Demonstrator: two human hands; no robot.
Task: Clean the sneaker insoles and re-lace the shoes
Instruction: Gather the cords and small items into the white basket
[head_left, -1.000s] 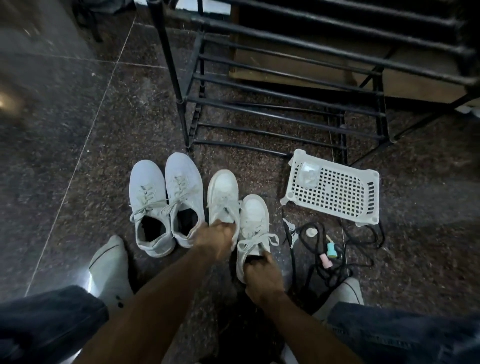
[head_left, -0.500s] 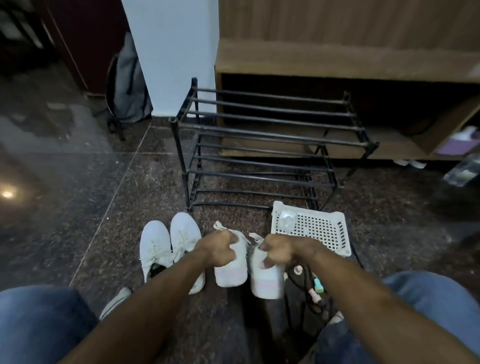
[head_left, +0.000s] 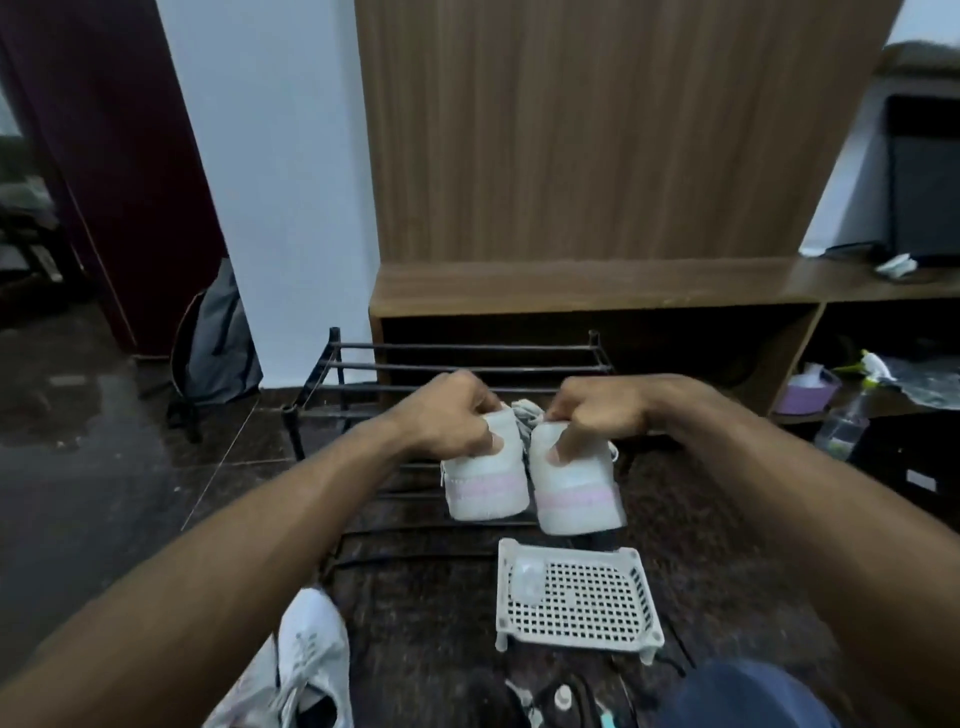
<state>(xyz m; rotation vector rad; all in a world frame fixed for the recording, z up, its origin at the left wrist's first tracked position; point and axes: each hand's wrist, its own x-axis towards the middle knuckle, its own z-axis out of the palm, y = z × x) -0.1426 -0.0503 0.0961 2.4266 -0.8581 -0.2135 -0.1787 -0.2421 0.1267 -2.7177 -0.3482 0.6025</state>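
I hold a pair of white sneakers with pink heel stripes in the air, heels toward me. My left hand (head_left: 452, 418) grips the left sneaker (head_left: 485, 483) at its heel collar. My right hand (head_left: 597, 415) grips the right sneaker (head_left: 576, 496) the same way, thumb pressed on the heel. Both shoes hang over the black metal shoe rack (head_left: 467, 366), and their white laces show between my hands. A second pair of white sneakers (head_left: 311, 660) lies on the dark floor at the lower left, partly hidden by my left arm.
A white perforated plastic tray (head_left: 576, 597) stands on the floor in front of the rack. Small items and a black cord (head_left: 566, 696) lie near my knee. A wooden cabinet (head_left: 597, 291) backs the rack; a grey backpack (head_left: 218, 338) leans on the wall.
Both hands have lifted the pink-striped sneakers off the floor, up and forward to the level of the rack. The view has tilted upward.
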